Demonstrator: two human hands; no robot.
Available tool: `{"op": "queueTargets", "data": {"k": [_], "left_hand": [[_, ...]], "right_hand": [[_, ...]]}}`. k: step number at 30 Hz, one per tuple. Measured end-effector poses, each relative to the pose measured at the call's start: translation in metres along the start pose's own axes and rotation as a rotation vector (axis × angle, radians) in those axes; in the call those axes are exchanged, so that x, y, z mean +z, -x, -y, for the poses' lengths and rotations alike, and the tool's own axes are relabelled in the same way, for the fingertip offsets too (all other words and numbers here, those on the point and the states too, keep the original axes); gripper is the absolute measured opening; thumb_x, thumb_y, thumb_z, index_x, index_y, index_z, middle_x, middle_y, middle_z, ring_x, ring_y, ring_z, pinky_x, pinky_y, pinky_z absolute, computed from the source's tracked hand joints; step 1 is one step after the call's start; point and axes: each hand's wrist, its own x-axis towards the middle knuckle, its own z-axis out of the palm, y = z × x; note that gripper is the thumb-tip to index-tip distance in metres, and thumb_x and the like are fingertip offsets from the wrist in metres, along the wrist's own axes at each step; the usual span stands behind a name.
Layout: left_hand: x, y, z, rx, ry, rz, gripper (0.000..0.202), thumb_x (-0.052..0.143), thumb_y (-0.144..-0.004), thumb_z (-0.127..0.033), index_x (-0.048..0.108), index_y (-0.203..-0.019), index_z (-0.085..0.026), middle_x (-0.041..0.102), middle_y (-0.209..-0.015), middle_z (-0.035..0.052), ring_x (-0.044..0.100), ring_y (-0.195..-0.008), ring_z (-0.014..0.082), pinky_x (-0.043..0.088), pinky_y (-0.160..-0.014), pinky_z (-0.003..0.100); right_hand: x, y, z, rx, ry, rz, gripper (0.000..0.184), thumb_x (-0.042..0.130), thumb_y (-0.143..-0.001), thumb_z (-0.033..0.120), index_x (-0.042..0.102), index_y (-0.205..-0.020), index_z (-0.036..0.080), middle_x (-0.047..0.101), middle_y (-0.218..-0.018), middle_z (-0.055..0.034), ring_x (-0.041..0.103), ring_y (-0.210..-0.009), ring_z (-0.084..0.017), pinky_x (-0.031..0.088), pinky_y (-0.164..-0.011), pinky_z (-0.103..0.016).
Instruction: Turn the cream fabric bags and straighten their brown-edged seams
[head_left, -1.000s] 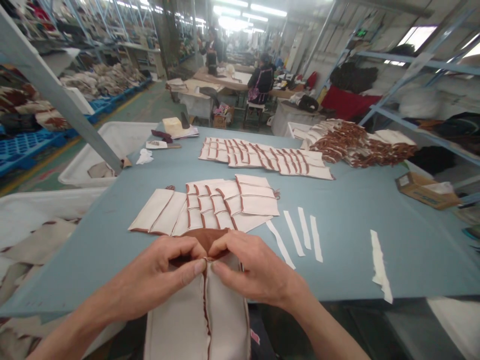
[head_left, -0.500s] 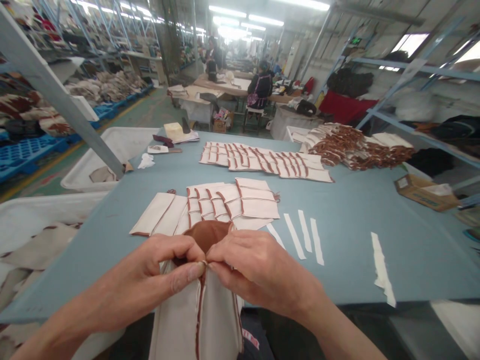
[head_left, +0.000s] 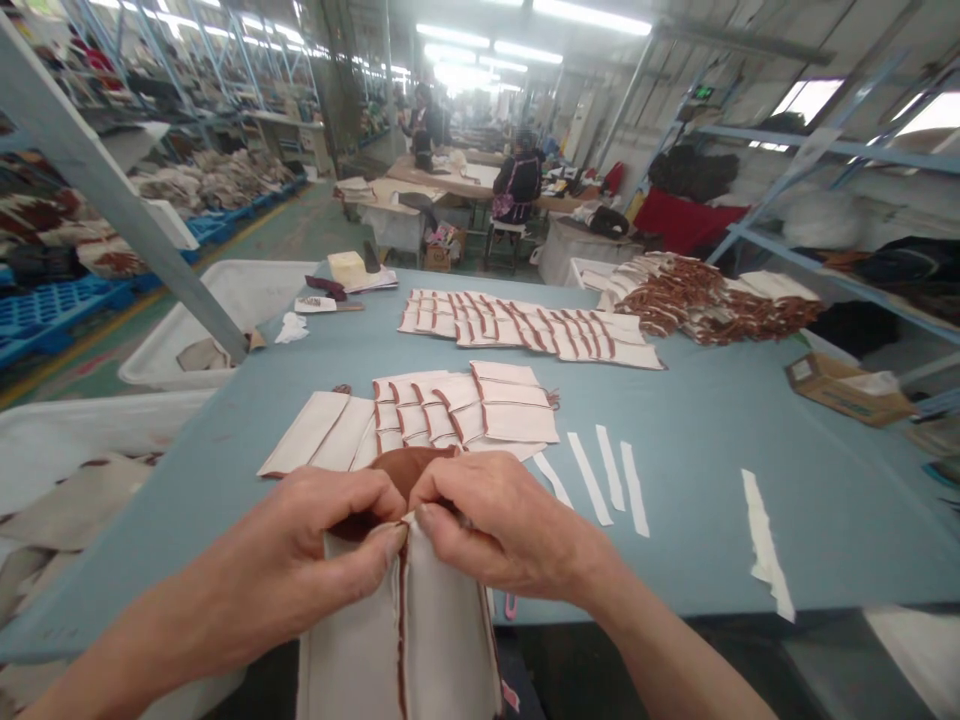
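Observation:
A cream sewn pouch [head_left: 446,640] with a brown inside stands upright at the table's near edge, its mouth facing up. A brown-edged seam runs down its near side. On the left of that seam my left hand [head_left: 341,540] pinches the rim between thumb and fingers. My right hand [head_left: 499,525] grips the rim just to the right, its thumb on the outside. Both hands meet close to the seam's top and partly hide the mouth. Beyond them lie overlapping cream panels [head_left: 510,400] with brown edges.
White strips [head_left: 590,480] lie right of the panels, and a ragged strip [head_left: 765,540] farther right. Behind are a row of cream pieces [head_left: 525,325], a heaped pile [head_left: 697,295] and a cardboard box [head_left: 847,388]. White bins [head_left: 172,400] flank the left side. A person [head_left: 517,180] sits farther back.
My right thumb has shifted up onto the rim's outer side, and the right hand has moved slightly left. Both hands still hold the pouch by its seam.

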Motion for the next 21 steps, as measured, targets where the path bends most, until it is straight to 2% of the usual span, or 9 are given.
{"op": "queueTargets", "data": {"k": [2, 4, 8, 11, 14, 18, 21], "left_hand": [[0.0, -0.003, -0.002, 0.058, -0.064, -0.022, 0.024, 0.05, -0.091, -0.019, 0.062, -0.07, -0.021, 0.052, -0.058, -0.0087, 0.047, -0.051, 0.008, 0.034, -0.051, 0.019], [0.002, -0.006, -0.005, 0.102, -0.103, -0.05, 0.022, 0.048, -0.088, -0.016, 0.053, -0.067, -0.021, 0.046, -0.057, -0.0096, 0.041, -0.05, 0.0072, 0.029, -0.049, 0.02], [0.005, -0.008, -0.007, 0.142, -0.062, -0.1, 0.025, 0.045, -0.089, -0.013, 0.04, -0.066, -0.023, 0.04, -0.058, -0.0102, 0.037, -0.05, 0.0068, 0.026, -0.047, 0.019], [0.004, -0.008, -0.006, 0.162, -0.028, -0.132, 0.028, 0.047, -0.092, -0.013, 0.045, -0.066, -0.022, 0.043, -0.059, -0.01, 0.041, -0.051, 0.0067, 0.03, -0.048, 0.018], [0.003, -0.005, -0.002, 0.198, 0.003, -0.14, 0.027, 0.052, -0.097, -0.013, 0.056, -0.072, -0.022, 0.052, -0.062, -0.0101, 0.046, -0.052, 0.0066, 0.035, -0.051, 0.016], [0.001, 0.0, 0.006, 0.214, 0.003, -0.148, 0.02, 0.06, -0.102, -0.015, 0.068, -0.087, -0.025, 0.065, -0.07, -0.011, 0.057, -0.058, 0.0062, 0.04, -0.058, 0.015], [0.0, 0.002, 0.008, 0.223, -0.018, -0.17, 0.018, 0.064, -0.102, -0.016, 0.07, -0.088, -0.026, 0.069, -0.07, -0.0119, 0.062, -0.057, 0.0054, 0.042, -0.059, 0.013]], "right_hand": [[0.0, 0.0, -0.001, 0.005, 0.035, -0.006, 0.018, 0.05, -0.099, 0.016, 0.058, -0.084, 0.023, 0.073, -0.077, -0.0021, 0.064, -0.069, -0.017, 0.041, -0.068, -0.029], [-0.001, 0.001, 0.0, 0.017, 0.031, -0.024, 0.018, 0.05, -0.1, 0.018, 0.059, -0.086, 0.022, 0.071, -0.075, -0.001, 0.062, -0.067, -0.016, 0.039, -0.067, -0.029], [-0.003, 0.004, 0.008, 0.071, -0.079, -0.062, 0.008, 0.055, -0.096, 0.021, 0.062, -0.092, 0.022, 0.07, -0.078, 0.001, 0.062, -0.068, -0.015, 0.041, -0.069, -0.027], [-0.003, 0.005, 0.016, 0.111, -0.082, -0.115, 0.004, 0.061, -0.089, 0.023, 0.063, -0.091, 0.021, 0.072, -0.081, -0.0004, 0.064, -0.073, -0.016, 0.042, -0.071, -0.028], [-0.002, 0.003, 0.02, 0.117, -0.078, -0.158, 0.005, 0.06, -0.085, 0.02, 0.059, -0.081, 0.021, 0.065, -0.074, 0.0019, 0.058, -0.067, -0.014, 0.038, -0.066, -0.027], [0.0, -0.001, 0.018, 0.142, -0.235, -0.163, 0.017, 0.06, -0.081, 0.018, 0.046, -0.073, 0.023, 0.051, -0.066, 0.007, 0.046, -0.059, -0.01, 0.034, -0.061, -0.023], [0.004, -0.004, 0.013, 0.207, -0.368, -0.119, 0.021, 0.062, -0.079, 0.02, 0.043, -0.071, 0.023, 0.046, -0.065, 0.0079, 0.041, -0.059, -0.009, 0.033, -0.059, -0.023]]}}
